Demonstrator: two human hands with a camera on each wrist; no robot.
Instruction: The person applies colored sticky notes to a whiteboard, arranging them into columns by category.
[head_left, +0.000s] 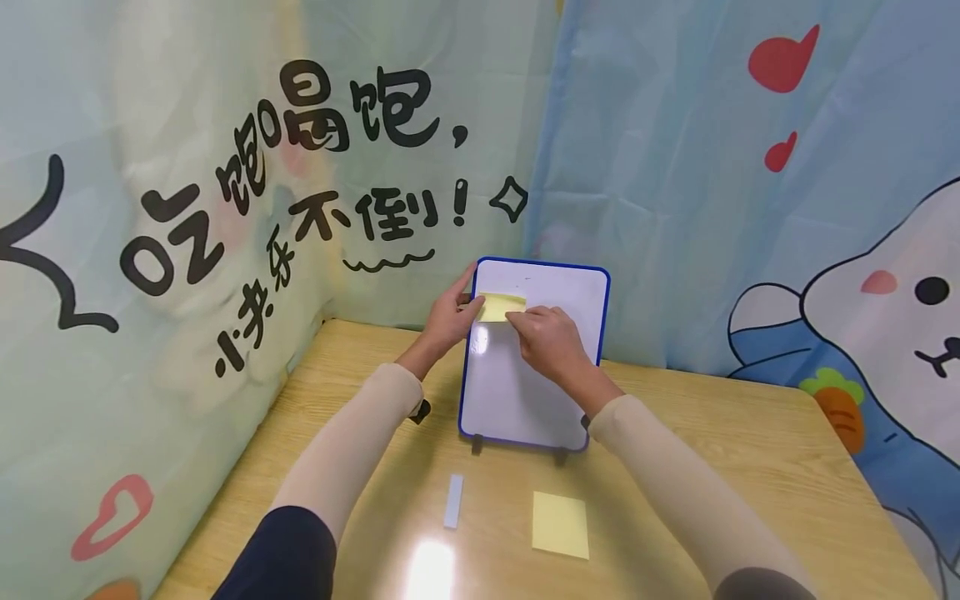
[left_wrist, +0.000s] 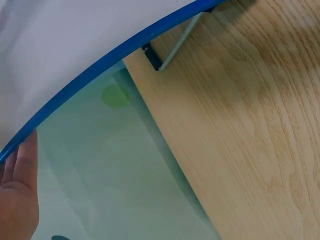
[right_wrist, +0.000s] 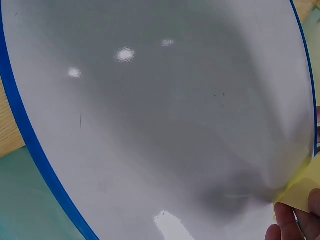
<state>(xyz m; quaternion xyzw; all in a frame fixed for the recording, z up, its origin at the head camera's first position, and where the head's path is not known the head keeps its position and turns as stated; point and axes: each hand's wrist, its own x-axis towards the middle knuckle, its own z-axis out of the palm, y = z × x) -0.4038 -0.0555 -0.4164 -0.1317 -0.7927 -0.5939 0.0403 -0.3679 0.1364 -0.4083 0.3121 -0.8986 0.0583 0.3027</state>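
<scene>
A small whiteboard [head_left: 540,375] with a blue frame stands upright on the table, with a yellow sticky note [head_left: 500,307] at its upper left. My left hand [head_left: 450,312] grips the board's left edge, the thumb on the note's left side. In the left wrist view, the fingers [left_wrist: 25,160] of that hand go behind the blue frame. With my right hand [head_left: 551,340] I pinch the note's lower right corner. The note [right_wrist: 299,192] bends away from the board's surface there in the right wrist view.
On the table [head_left: 675,467] in front of the board lie a pale narrow strip [head_left: 453,501] and a yellow sticky pad [head_left: 560,525]. Dark feet [head_left: 477,444] prop the board's bottom edge. Printed curtains [head_left: 652,167] hang behind and along the left side.
</scene>
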